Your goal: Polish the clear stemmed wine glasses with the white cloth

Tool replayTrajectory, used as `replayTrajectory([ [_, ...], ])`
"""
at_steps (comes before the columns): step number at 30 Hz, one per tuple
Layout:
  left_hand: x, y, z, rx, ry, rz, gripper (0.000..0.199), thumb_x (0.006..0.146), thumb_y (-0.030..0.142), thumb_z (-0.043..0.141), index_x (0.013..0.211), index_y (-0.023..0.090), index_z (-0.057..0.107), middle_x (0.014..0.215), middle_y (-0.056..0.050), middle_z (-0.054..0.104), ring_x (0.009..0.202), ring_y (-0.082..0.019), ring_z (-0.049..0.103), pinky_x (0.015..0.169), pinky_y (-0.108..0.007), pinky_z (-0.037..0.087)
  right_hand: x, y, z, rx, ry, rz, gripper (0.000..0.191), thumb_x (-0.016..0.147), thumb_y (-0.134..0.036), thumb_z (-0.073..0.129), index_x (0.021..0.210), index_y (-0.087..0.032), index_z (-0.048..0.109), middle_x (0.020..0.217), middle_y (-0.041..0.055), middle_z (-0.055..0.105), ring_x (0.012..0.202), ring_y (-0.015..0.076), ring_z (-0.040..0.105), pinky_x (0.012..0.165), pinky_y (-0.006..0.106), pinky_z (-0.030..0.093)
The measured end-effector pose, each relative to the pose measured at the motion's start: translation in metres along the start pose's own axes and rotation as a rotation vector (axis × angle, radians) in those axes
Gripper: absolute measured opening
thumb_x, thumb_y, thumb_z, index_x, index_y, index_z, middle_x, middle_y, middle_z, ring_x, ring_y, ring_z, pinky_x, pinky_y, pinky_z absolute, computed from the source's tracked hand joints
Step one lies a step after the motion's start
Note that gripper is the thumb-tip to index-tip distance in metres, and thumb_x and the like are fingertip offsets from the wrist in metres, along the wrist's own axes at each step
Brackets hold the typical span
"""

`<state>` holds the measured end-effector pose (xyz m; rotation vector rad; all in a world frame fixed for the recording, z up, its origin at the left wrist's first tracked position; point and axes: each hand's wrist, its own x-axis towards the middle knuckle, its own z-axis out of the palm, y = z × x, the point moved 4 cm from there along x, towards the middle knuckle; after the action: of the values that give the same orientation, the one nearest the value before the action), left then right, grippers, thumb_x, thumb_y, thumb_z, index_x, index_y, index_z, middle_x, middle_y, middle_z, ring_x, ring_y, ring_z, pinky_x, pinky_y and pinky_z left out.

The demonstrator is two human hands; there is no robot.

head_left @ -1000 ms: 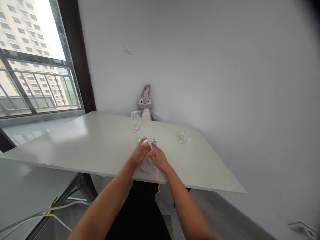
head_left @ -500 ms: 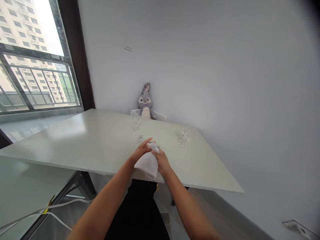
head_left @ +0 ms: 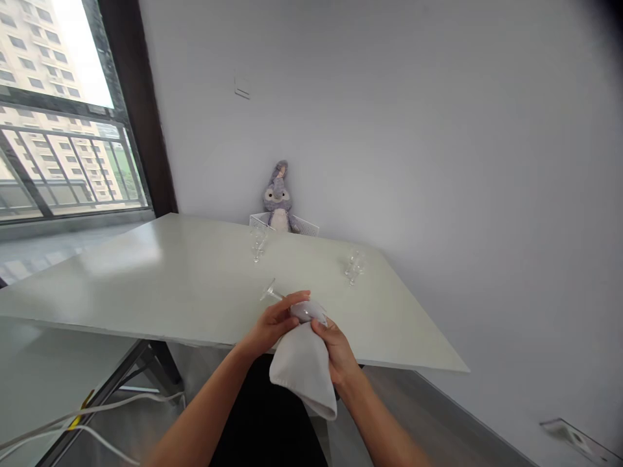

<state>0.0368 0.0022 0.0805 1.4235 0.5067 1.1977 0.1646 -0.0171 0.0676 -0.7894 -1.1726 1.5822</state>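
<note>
A clear stemmed wine glass (head_left: 307, 311) lies tilted on its side between my hands, its stem and round foot sticking out to the upper left. My left hand (head_left: 278, 322) is closed around the bowl near the stem. A white cloth (head_left: 305, 364) hangs from the glass's rim, with part of it tucked against or inside the bowl. At the rim, my right hand (head_left: 335, 347) pinches the cloth, thumb on top. The fingers under the glass are hidden.
Clear glassware stands on the pale table (head_left: 204, 279): glasses (head_left: 259, 243) at the back and more glasses (head_left: 354, 266) to the right. A grey plush toy (head_left: 278, 201) sits in a white wire basket (head_left: 305, 226) by the wall. White cables (head_left: 111, 402) run at lower left.
Both hands have come nearer to me and lower with the glass and cloth. The cloth now hangs past the table's front edge, and the glass's foot shows more. The view has shifted slightly.
</note>
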Motion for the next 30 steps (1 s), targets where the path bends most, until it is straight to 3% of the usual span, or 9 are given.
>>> replayTrajectory([
  [4,-0.001,0.015,0.004,0.239,0.128,-0.094,0.039,0.079,0.037,0.051,0.115,0.021,0.055,0.103,-0.006,0.062,0.093,-0.022,0.055,0.081,-0.033,0.043,-0.010,-0.011,0.002,-0.524,0.050,-0.259,0.033,0.070,-0.032,0.062,0.102,-0.026,0.063,0.082,0.0040,0.066,0.084,0.0222,0.060,0.076,0.033,0.046],
  [6,0.001,0.021,0.000,0.387,0.190,-0.112,0.039,0.081,0.040,0.047,0.113,0.022,0.057,0.099,-0.004,0.063,0.094,-0.022,0.055,0.083,-0.034,0.042,-0.007,-0.015,0.002,-0.678,0.058,-0.348,0.033,0.069,-0.030,0.063,0.102,-0.028,0.063,0.081,0.0046,0.067,0.087,0.0223,0.059,0.080,0.033,0.044],
  [9,0.003,0.027,-0.002,0.408,0.138,-0.067,0.040,0.081,0.038,0.048,0.118,0.024,0.053,0.114,-0.004,0.058,0.109,-0.024,0.047,0.094,-0.037,0.035,0.000,-0.021,0.003,-0.535,0.045,-0.320,0.029,0.071,-0.033,0.061,0.099,-0.028,0.064,0.082,0.0030,0.067,0.083,0.0215,0.060,0.073,0.032,0.047],
  [13,0.001,0.028,0.003,0.161,-0.020,0.011,0.047,0.078,0.030,0.054,0.124,0.023,0.047,0.128,-0.007,0.047,0.114,-0.025,0.044,0.093,-0.035,0.036,-0.002,-0.019,0.010,-0.103,0.013,-0.090,0.036,0.077,-0.041,0.052,0.105,-0.018,0.059,0.073,0.0032,0.065,0.063,0.0177,0.060,0.056,0.028,0.047],
  [16,-0.001,0.025,0.004,0.167,0.023,-0.005,0.042,0.077,0.031,0.055,0.118,0.021,0.052,0.116,-0.008,0.055,0.099,-0.023,0.053,0.085,-0.033,0.041,-0.008,-0.015,0.014,-0.235,0.032,-0.138,0.033,0.075,-0.038,0.056,0.103,-0.021,0.061,0.076,0.0024,0.066,0.068,0.0180,0.060,0.063,0.030,0.048],
  [21,-0.006,0.025,0.002,0.531,0.180,-0.119,0.037,0.084,0.039,0.041,0.114,0.023,0.055,0.101,-0.005,0.062,0.093,-0.022,0.055,0.084,-0.034,0.041,-0.009,-0.011,0.014,-0.663,0.028,-0.379,0.025,0.072,-0.030,0.059,0.096,-0.030,0.065,0.094,0.0017,0.065,0.092,0.0215,0.057,0.085,0.034,0.041],
  [24,-0.010,0.027,0.002,0.553,0.121,-0.101,0.042,0.082,0.037,0.044,0.123,0.026,0.047,0.113,-0.005,0.057,0.104,-0.024,0.050,0.087,-0.036,0.039,-0.006,-0.010,0.007,-0.462,0.026,-0.273,0.025,0.074,-0.034,0.057,0.096,-0.027,0.064,0.086,0.0013,0.066,0.081,0.0203,0.060,0.074,0.032,0.046],
  [27,-0.014,0.027,0.004,0.391,0.043,-0.014,0.047,0.078,0.034,0.053,0.125,0.026,0.046,0.128,-0.007,0.045,0.110,-0.024,0.045,0.088,-0.033,0.040,-0.008,-0.005,0.005,-0.103,0.011,-0.079,0.034,0.077,-0.040,0.052,0.104,-0.021,0.059,0.076,0.0023,0.065,0.061,0.0170,0.059,0.056,0.028,0.047],
  [30,-0.016,0.024,0.005,0.346,0.055,-0.005,0.045,0.077,0.033,0.055,0.120,0.022,0.051,0.112,-0.008,0.056,0.094,-0.021,0.053,0.080,-0.030,0.043,-0.013,-0.003,0.009,-0.082,0.000,-0.048,0.034,0.074,-0.039,0.057,0.103,-0.021,0.060,0.074,0.0015,0.065,0.058,0.0157,0.058,0.055,0.027,0.046],
])
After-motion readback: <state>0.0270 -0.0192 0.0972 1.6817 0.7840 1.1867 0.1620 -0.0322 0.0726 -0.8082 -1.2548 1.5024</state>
